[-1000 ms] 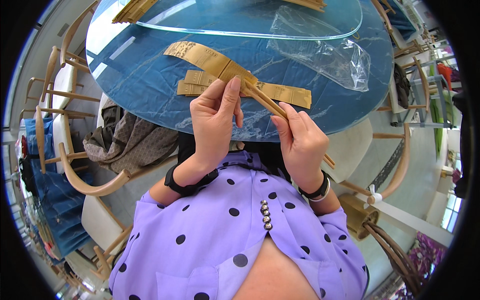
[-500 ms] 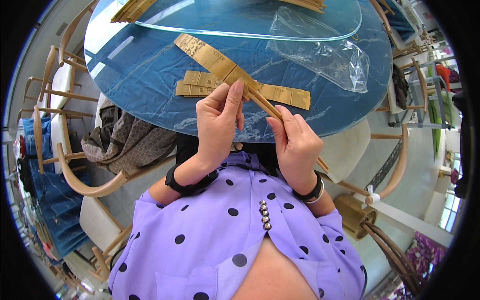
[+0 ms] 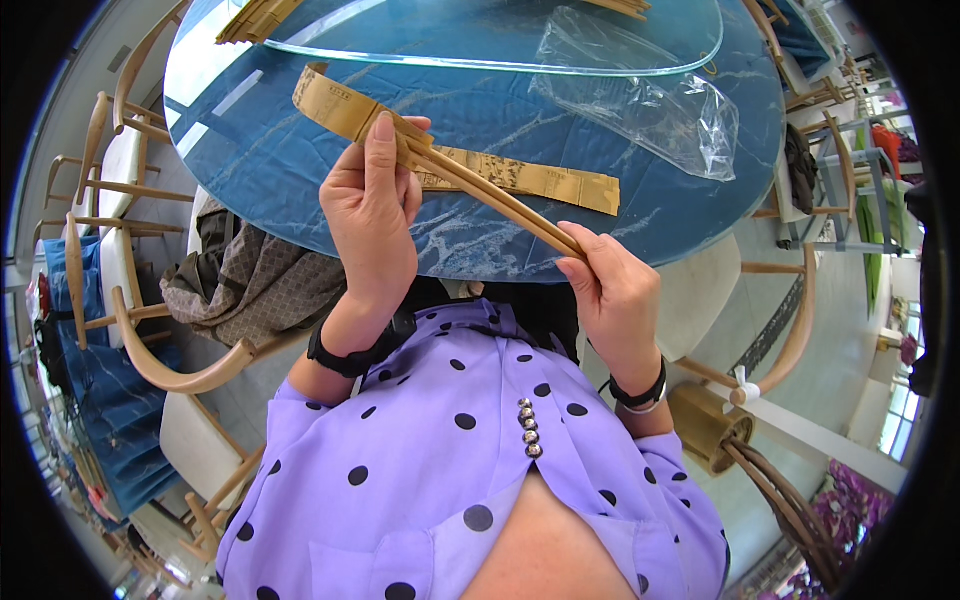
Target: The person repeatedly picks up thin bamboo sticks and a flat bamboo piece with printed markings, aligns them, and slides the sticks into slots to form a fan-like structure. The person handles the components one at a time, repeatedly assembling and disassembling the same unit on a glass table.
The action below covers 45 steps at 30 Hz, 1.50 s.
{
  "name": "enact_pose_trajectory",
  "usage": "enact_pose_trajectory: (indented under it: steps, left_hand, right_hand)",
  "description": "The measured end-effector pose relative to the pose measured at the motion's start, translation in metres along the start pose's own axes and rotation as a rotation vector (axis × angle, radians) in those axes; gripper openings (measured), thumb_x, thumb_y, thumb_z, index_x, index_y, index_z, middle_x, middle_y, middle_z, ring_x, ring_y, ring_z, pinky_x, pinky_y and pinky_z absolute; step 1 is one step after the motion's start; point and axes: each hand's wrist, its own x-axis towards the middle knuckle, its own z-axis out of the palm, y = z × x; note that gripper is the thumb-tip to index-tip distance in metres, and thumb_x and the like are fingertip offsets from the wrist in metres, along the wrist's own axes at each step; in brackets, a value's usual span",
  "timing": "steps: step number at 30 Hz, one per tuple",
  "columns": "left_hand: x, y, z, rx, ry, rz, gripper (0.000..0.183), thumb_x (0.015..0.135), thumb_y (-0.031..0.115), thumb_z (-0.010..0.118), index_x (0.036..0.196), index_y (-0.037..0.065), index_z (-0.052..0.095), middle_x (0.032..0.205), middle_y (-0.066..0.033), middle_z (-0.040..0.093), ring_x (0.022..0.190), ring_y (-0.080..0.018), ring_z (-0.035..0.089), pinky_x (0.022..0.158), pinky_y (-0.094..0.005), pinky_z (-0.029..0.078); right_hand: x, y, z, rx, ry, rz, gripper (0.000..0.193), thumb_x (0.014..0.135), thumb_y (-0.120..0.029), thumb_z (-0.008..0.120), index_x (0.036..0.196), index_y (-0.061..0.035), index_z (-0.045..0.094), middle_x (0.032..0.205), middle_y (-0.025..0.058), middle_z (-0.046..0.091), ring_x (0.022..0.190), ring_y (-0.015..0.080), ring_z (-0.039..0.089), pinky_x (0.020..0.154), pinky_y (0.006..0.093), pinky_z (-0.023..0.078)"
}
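Left bare hand [image 3: 370, 195] has shifted leftward, away from right bare hand [image 3: 617, 295]; it pinches long gold paper sleeve [image 3: 338, 107]. Right pinches slim tan wooden chopsticks [image 3: 500, 203], exposed between both grips.

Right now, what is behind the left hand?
The blue table and gold paper strips, showing right of the left hand. The strips' left ends are covered, so their full length cannot be seen.

Lighting bright, diffuse. White glare marks the blue marbled oval surface [image 3: 300, 190] at upper left; sharp highlights on the crumpled transparent plastic film [image 3: 705, 125], upper right. Centre crisp; edges bent and softened toward the black circular border.
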Motion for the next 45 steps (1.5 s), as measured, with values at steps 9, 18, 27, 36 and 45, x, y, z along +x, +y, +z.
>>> enact_pose_trajectory:
  steps: [9,18,27,36,45]
  left_hand:
    - [-0.009,-0.006,0.000,-0.081,0.004,-0.089,0.033,0.106,0.027,0.057,0.102,-0.003,0.071,0.087,-0.0035,0.063,0.049,-0.0001,0.026,0.043,-0.0191,0.023]
    - [-0.019,-0.008,-0.002,-0.043,-0.006,-0.232,0.037,0.105,0.030,0.059,0.103,-0.004,0.073,0.058,0.0093,0.034,0.049,-0.0010,0.024,0.044,-0.0217,0.020]
    - [-0.029,-0.016,-0.003,-0.083,-0.057,-0.362,0.037,0.105,0.031,0.059,0.105,-0.003,0.072,0.062,0.0084,0.036,0.050,-0.0010,0.027,0.045,-0.0212,0.021]
    - [-0.022,-0.015,-0.004,-0.146,-0.105,-0.409,0.036,0.106,0.030,0.056,0.102,-0.002,0.072,0.064,0.0063,0.050,0.050,0.0005,0.025,0.044,-0.0202,0.021]
    - [-0.029,-0.020,-0.006,-0.043,-0.181,-0.421,0.038,0.108,0.031,0.052,0.107,-0.003,0.070,0.073,0.0012,0.060,0.051,-0.0018,0.031,0.047,-0.0196,0.027]
  right_hand:
    - [-0.047,0.023,-0.014,0.150,0.238,-0.179,0.025,0.099,-0.019,0.061,0.103,0.0032,0.070,0.066,0.0074,0.060,0.045,0.0187,0.047,0.045,0.0306,0.035]
    - [-0.069,0.019,-0.014,-0.032,0.224,-0.240,0.023,0.099,-0.022,0.062,0.096,-0.0001,0.069,0.060,0.0034,0.053,0.044,0.0185,0.046,0.043,0.0308,0.034]
    - [-0.068,0.015,-0.017,0.023,0.312,-0.031,0.015,0.097,-0.009,0.060,0.087,0.0016,0.066,0.066,0.0081,0.063,0.045,0.0192,0.047,0.045,0.0302,0.036]
    - [-0.070,0.019,-0.018,0.053,0.310,0.044,0.015,0.096,-0.009,0.062,0.084,-0.0001,0.066,0.061,0.0066,0.057,0.047,0.0170,0.046,0.046,0.0303,0.034]
    - [-0.064,0.018,-0.016,0.066,0.305,0.049,0.014,0.094,-0.006,0.063,0.082,0.0012,0.065,0.058,0.0056,0.053,0.045,0.0159,0.043,0.045,0.0292,0.031]
